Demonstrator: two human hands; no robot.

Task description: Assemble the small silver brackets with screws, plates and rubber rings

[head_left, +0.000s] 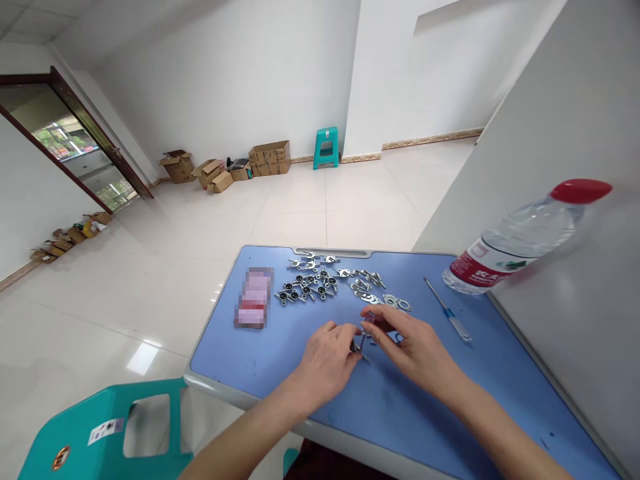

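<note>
Near the front middle of the blue table, my left hand (330, 357) is closed on a small metal part (356, 347) with a dark spot, mostly covered by the fingers. My right hand (413, 343) meets it from the right, pinching a small piece with a purplish see-through top (369, 319) and a thin shank pointing down at the metal part. Its exact kind is unclear. A few tiny pieces lie under the right fingers. Beyond the hands lie metal parts with black round centres (307, 291), flat metal plates (397, 303) and forked metal brackets (311, 265).
A screwdriver (456, 325) with a clear and blue handle lies on the table (280, 360) at right. Behind it stands a red-capped water bottle (520, 237) by a grey panel. A blurred pinkish object (254, 298) lies at left. A green stool (85, 427) is at the lower left.
</note>
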